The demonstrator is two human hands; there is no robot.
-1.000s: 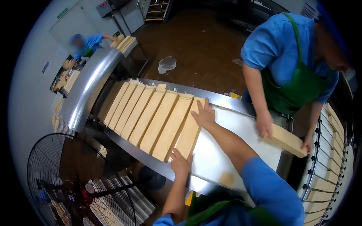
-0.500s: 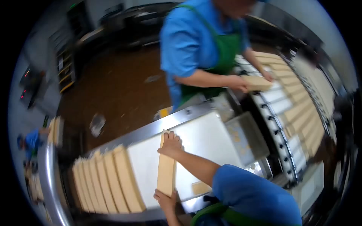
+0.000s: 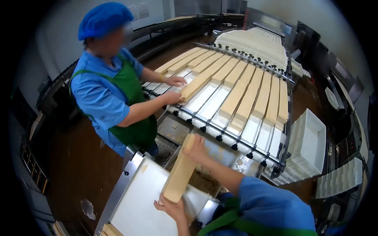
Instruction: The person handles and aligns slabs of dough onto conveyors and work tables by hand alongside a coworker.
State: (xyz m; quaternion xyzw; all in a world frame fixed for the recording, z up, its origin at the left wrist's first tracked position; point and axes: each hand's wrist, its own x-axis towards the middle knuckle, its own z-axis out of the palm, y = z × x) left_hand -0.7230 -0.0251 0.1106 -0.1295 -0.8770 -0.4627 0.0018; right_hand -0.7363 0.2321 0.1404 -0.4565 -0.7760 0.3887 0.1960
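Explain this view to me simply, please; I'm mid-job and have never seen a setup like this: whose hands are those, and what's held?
No robot here: a camera on a person's head looks forward and down. The wearer's left hand grips the near end of a long pale block, the right hand its far end. I can't tell whether it touches the white surface below. Ahead, similar pale blocks lie in rows on a second white surface crossed by thin rods. The co-worker's hands, across from the wearer, are at another block there.
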